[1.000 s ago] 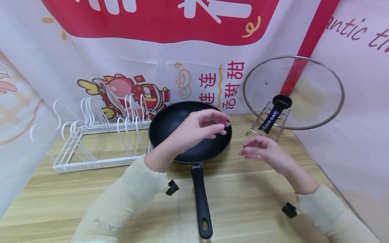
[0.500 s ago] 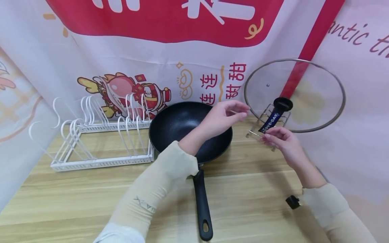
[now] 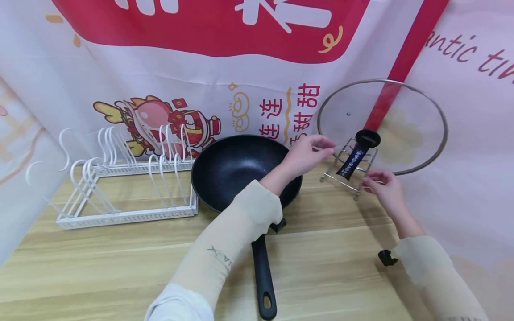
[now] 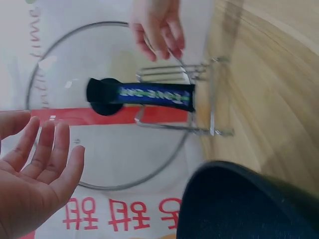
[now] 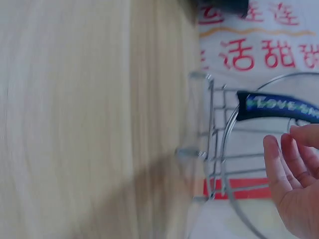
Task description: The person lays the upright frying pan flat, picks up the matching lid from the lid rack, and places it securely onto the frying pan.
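Note:
A glass lid (image 3: 417, 129) with a metal rim leans upright in a small wire stand (image 3: 341, 171). Its black knob and dark blue handle strip (image 3: 352, 164) face me. My left hand (image 3: 307, 156) hovers over the pan's right edge, fingers extended toward the lid's left side; the left wrist view shows this hand (image 4: 40, 174) apart from the rim. On the other side, my right hand (image 3: 385, 189) is beside the stand, near the lid's lower rim, its fingers slightly bent. Whether its fingertips (image 5: 271, 144) touch the lid, I cannot tell.
A black frying pan (image 3: 225, 167) rests on the wooden table (image 3: 132, 276), its handle (image 3: 263, 276) pointing toward me. To its left stands a white rack (image 3: 128, 217) with curved prongs. A printed cloth (image 3: 225, 71) hangs behind, and another covers the right side.
Both hands have moved right and forward, closer to the lid. My left arm now crosses above the pan, while the lid, stand and pan stay in place.

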{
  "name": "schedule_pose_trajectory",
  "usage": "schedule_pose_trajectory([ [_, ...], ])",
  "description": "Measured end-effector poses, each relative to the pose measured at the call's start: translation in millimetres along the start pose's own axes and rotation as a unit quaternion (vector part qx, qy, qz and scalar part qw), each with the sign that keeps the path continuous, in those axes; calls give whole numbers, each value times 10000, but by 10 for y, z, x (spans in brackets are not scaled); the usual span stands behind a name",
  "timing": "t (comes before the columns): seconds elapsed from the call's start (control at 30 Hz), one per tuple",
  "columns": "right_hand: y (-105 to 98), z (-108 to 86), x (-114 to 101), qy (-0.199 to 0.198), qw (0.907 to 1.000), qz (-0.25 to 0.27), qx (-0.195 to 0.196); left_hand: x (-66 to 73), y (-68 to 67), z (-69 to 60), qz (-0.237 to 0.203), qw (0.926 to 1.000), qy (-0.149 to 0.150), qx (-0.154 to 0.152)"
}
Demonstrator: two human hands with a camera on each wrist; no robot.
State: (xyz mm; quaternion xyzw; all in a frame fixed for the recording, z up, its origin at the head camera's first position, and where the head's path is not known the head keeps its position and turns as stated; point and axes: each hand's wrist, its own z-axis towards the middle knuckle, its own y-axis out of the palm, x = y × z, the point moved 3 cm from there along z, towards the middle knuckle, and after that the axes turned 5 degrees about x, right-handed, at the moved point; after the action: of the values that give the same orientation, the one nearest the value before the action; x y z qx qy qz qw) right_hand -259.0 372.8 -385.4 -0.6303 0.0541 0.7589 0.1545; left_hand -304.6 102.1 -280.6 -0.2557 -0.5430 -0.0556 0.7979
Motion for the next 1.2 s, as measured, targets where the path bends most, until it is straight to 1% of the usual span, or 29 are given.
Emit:
schedule_pose_trajectory([
  [0.07, -30, 39, 48, 33, 9991, -413, 90, -33, 43, 55, 217, 9997, 21, 71],
  [0.13, -48, 75, 97, 112, 9970, -766, 95, -55, 87, 99, 407, 9991, 16, 125],
  [0.27, -51, 144, 198, 254, 9915, -1276, -71, -126, 183, 169, 483, 9986, -98, 196],
  [0.4, -40, 217, 285, 346, 9881, -1486, -215, -210, 259, 206, 470, 9985, -155, 219],
  [0.63, -14, 297, 362, 671, 9845, -1564, -434, -295, 341, 241, 435, 9984, -314, 171],
  [0.7, 12, 305, 363, 648, 9795, -1842, -498, -320, 363, 260, 484, 9979, -368, 204],
  [0.77, 39, 307, 359, 539, 9713, -2242, -580, -345, 388, 287, 534, 9974, -409, 265],
  [0.87, 75, 316, 360, 377, 9601, -2716, -555, -393, 427, 347, 555, 9967, -446, 386],
  [1.03, 101, 322, 353, 131, 9518, -3047, -340, -427, 510, 448, 612, 9957, -491, 487],
  [1.13, 116, 322, 346, 16, 9472, -3188, -340, -415, 545, 472, 638, 9944, -648, 540],
  [1.2, 118, 320, 353, -15, 9443, -3267, -405, -432, 575, 487, 614, 9934, -778, 570],
])
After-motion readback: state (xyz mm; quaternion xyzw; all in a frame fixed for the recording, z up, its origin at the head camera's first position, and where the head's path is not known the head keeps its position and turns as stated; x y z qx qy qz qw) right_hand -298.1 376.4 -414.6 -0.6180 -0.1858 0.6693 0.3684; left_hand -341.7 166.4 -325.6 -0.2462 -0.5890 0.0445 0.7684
